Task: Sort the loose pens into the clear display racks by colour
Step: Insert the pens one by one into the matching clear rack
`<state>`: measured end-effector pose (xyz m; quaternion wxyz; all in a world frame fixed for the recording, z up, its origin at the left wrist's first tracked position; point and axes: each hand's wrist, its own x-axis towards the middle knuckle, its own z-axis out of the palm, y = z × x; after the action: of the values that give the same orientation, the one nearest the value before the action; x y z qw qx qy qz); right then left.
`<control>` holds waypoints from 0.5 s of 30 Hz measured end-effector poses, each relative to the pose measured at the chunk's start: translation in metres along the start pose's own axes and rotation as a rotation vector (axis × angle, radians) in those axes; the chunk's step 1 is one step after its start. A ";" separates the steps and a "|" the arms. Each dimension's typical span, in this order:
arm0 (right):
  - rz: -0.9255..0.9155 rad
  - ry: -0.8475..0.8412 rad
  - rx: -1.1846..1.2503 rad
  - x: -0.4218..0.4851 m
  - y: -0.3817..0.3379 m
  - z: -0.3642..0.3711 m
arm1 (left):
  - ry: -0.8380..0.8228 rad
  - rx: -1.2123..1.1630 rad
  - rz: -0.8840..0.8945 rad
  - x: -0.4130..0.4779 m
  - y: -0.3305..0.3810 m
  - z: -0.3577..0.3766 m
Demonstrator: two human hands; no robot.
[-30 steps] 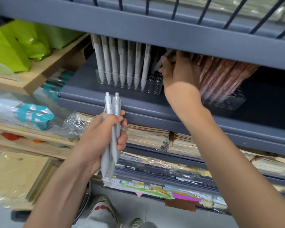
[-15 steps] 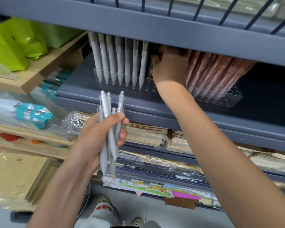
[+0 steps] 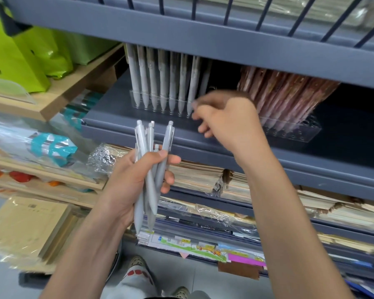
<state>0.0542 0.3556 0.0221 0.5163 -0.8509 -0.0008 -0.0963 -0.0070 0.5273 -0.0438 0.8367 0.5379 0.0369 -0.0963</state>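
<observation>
Head view: the left hand point(image 3: 130, 182) gripped a bundle of loose grey pens point(image 3: 151, 165), upright, just below centre toward 7 o'clock. The right hand point(image 3: 227, 121), blurred, hung at centre, fingers loosely curled with nothing seen in them, beside the clear rack point(image 3: 160, 105) at 11 o'clock on the grey shelf point(image 3: 108, 113).

A single wide-angle camera on the person's head looks forward and down, close in on the grey shelf point(image 3: 108, 108) and its clear rack point(image 3: 304, 133).
</observation>
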 end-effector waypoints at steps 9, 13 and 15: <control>0.059 -0.334 0.170 -0.047 0.017 -0.021 | -0.104 0.009 -0.045 -0.005 -0.011 0.021; 0.096 -0.271 0.242 -0.053 0.019 -0.026 | -0.094 0.031 -0.053 -0.005 -0.014 0.029; 0.130 -0.169 0.296 -0.053 0.019 -0.030 | -0.064 0.041 -0.057 -0.005 -0.014 0.029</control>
<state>-0.0012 0.3254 0.0097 0.6391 -0.7690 -0.0033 0.0101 -0.0164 0.4961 -0.0433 0.8233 0.5501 0.0233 -0.1381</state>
